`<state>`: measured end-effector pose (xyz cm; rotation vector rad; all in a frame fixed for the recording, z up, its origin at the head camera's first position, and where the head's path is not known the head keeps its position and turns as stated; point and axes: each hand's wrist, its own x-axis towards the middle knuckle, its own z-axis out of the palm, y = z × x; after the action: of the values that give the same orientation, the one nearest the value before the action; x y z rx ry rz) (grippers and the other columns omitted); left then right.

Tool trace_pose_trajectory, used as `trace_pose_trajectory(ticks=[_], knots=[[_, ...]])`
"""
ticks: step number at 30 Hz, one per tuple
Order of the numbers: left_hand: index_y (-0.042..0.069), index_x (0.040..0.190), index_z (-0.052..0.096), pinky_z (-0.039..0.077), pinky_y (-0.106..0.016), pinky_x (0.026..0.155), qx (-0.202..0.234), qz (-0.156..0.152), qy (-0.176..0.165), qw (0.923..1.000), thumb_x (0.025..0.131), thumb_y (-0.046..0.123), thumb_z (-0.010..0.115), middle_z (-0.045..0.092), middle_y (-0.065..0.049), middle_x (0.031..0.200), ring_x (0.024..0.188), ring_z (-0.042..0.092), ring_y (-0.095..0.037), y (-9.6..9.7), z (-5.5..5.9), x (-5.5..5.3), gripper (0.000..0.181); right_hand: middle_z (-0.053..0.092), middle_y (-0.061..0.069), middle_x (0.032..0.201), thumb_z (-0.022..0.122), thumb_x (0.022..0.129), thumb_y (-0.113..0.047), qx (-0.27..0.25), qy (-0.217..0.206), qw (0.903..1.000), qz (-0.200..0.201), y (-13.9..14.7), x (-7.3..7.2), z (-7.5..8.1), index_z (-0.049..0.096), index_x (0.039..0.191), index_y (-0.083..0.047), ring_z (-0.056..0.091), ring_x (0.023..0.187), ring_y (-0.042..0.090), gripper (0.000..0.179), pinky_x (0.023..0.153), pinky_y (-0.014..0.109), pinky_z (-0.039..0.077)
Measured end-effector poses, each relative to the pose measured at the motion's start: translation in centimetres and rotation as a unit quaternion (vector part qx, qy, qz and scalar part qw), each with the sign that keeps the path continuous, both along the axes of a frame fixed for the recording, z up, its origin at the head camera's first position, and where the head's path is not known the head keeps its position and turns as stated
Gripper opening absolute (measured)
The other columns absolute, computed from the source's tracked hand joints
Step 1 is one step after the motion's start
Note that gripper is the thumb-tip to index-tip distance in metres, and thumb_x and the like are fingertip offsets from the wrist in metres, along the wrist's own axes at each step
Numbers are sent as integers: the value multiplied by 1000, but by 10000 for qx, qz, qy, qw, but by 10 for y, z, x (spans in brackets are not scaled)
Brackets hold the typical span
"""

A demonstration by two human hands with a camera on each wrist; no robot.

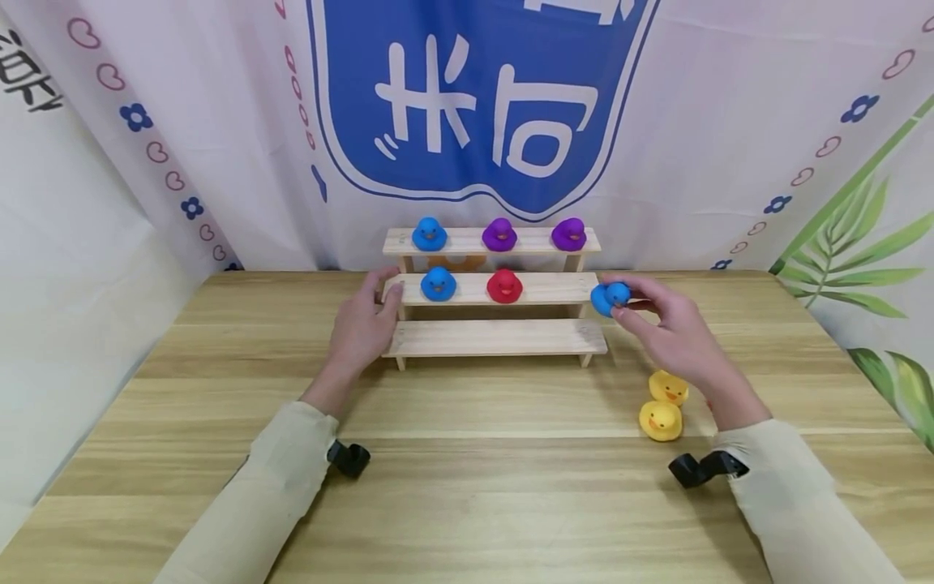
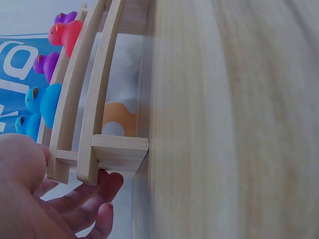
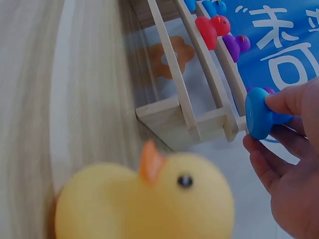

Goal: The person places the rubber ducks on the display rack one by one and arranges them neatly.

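Note:
A three-tier wooden stand (image 1: pixel 503 339) rests on the table. My left hand (image 1: pixel 362 320) grips the left end of its middle shelf; in the left wrist view the fingers (image 2: pixel 87 206) curl by the shelf ends. At the right end of that shelf, my right hand (image 1: pixel 671 324) pinches a blue rubber duck (image 1: pixel 610 299) between thumb and fingers. On the middle shelf sit another blue duck (image 1: pixel 439 285) and a red duck (image 1: pixel 504 286). The top shelf carries a blue duck (image 1: pixel 429 235) and two purple ducks (image 1: pixel 499 235). Nothing sits on the bottom shelf.
Two yellow ducks (image 1: pixel 661 421) stand on the table (image 1: pixel 496 503) below my right hand, with a bit of red showing beside the wrist. One yellow duck (image 3: pixel 144 199) looms close in the right wrist view. A printed curtain (image 1: pixel 255 162) hangs behind the stand.

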<state>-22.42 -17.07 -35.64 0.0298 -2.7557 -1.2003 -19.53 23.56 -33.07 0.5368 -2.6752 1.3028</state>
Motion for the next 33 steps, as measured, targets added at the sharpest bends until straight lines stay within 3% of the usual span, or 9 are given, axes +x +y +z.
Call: trace_pose_trajectory(ticks=[5, 8, 11, 13, 26, 33], knots=[[20, 160, 45, 44, -39, 77, -2, -9, -1, 10000, 114, 45, 39, 59, -15, 112, 96, 57, -32, 0, 0, 0, 52, 60, 15, 151, 57, 110, -15, -82, 37, 9999, 57, -9, -7, -1, 56, 153, -13, 59, 134, 38, 43, 101, 9, 46], [20, 160, 45, 44, -38, 77, -16, -17, -9, 10000, 114, 45, 39, 60, -15, 113, 95, 57, -32, 0, 0, 0, 52, 60, 14, 152, 58, 110, -14, -65, 29, 9999, 74, -13, -10, -1, 56, 153, -13, 58, 137, 38, 43, 111, 28, 51], [20, 159, 45, 44, -38, 74, -24, -19, -10, 10000, 114, 45, 39, 61, -15, 112, 92, 57, -31, 0, 0, 0, 52, 60, 14, 152, 59, 109, -13, -67, -5, 10000, 70, -17, -13, -1, 56, 152, -13, 58, 138, 39, 43, 116, 51, 49], [20, 159, 45, 44, -37, 73, -15, -18, -15, 10000, 114, 45, 39, 61, -15, 111, 90, 57, -31, 0, 1, 0, 52, 60, 15, 151, 58, 109, -12, -92, -42, 9999, 72, -20, -15, -2, 55, 152, -13, 58, 137, 39, 44, 116, 58, 47], [20, 160, 45, 44, -38, 75, 35, -21, -17, 10000, 114, 45, 39, 60, -15, 111, 92, 56, -31, 0, 2, -1, 52, 57, 14, 155, 56, 110, -13, 108, -340, 9994, 15, -35, -26, 7, 52, 156, -12, 54, 135, 38, 47, 115, 58, 45], [20, 160, 44, 44, -38, 76, 2, -25, -15, 10000, 114, 45, 39, 62, -16, 113, 94, 58, -32, 0, 1, 0, 52, 54, 14, 159, 56, 109, -11, 94, -425, 9988, -219, -41, -29, 7, 52, 156, -13, 53, 138, 38, 47, 116, 58, 44]])
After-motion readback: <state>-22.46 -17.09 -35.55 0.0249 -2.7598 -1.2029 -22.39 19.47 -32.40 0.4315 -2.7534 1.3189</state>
